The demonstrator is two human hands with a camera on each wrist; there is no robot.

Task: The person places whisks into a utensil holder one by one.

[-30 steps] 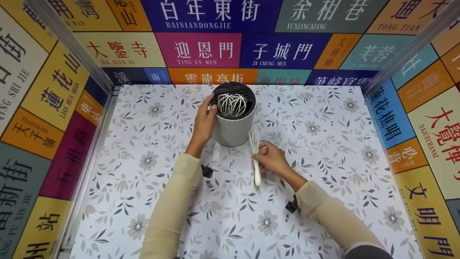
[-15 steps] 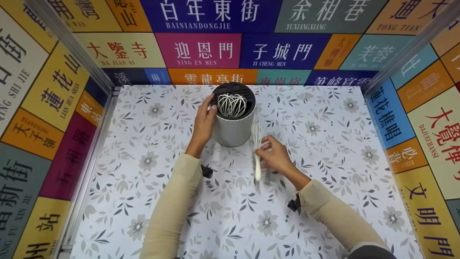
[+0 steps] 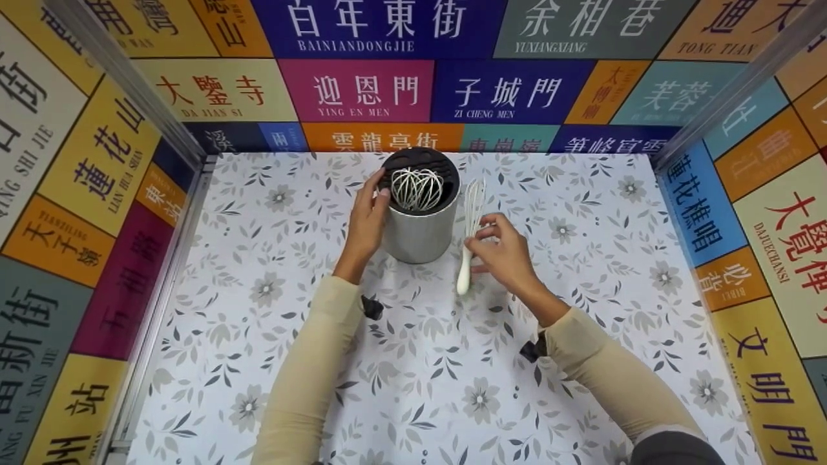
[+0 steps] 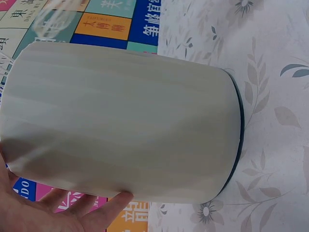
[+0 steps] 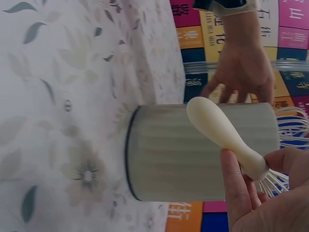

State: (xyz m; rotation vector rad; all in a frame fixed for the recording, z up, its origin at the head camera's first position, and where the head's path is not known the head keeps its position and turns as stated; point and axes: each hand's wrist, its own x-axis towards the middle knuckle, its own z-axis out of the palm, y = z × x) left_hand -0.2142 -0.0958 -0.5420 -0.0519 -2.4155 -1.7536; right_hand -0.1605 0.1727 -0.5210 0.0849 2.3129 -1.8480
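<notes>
A grey cylindrical utensil holder [image 3: 420, 236] with a black slotted top stands upright near the back of the table. The wire loops of whisks [image 3: 418, 190] stick up from its top. My left hand [image 3: 367, 216] rests against the holder's left side, fingers fairly straight and thumb near the rim; the left wrist view shows fingers touching the wall. To the right of the holder, my right hand [image 3: 504, 248] pinches a small whisk [image 3: 464, 274] between thumb and fingers. Its cream handle [image 5: 217, 123] points toward me and its wire loops point away, in the head view.
The table [image 3: 258, 361] has a white covering with grey flowers and leaves. Printed panels [image 3: 358, 89] with large characters enclose its back and sides. Metal rails [image 3: 169, 258] run along the edges.
My right hand has moved the small whisk away from me and slightly right, up beside the holder's rim. My left hand and the holder have stayed in place.
</notes>
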